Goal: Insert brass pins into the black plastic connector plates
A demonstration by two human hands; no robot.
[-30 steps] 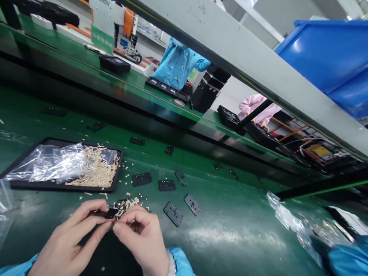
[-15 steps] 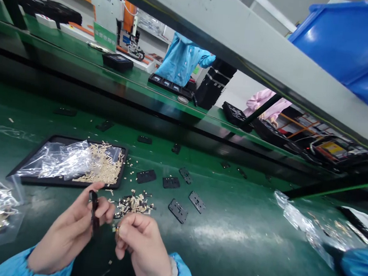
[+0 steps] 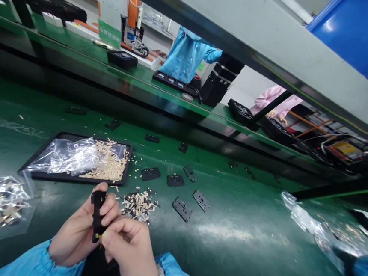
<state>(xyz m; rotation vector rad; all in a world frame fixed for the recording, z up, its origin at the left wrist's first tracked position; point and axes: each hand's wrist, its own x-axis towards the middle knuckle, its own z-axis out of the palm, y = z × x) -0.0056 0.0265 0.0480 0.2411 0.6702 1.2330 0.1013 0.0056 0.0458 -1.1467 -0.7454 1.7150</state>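
Observation:
My left hand (image 3: 77, 227) is closed on a black plastic part (image 3: 97, 216), which stands nearly upright between thumb and fingers. My right hand (image 3: 132, 249) pinches a tiny gold-coloured piece (image 3: 99, 236) against the part's lower end. Just beyond my hands lies a pile of small beige and dark pieces (image 3: 139, 205). Several flat black plates (image 3: 182, 209) are spread to the right of the pile and behind it.
A black tray (image 3: 71, 179) at the left holds clear bags and beige pieces. Nearer me is a bag of metallic pieces (image 3: 0, 212). Another clear bag (image 3: 311, 228) lies at the right, by a blue sleeve (image 3: 367, 272). Two people work beyond the green bench.
My right hand has moved left and up to meet the black part, bringing the gold piece against it. The black part has turned so its broader side shows. The view has shifted slightly.

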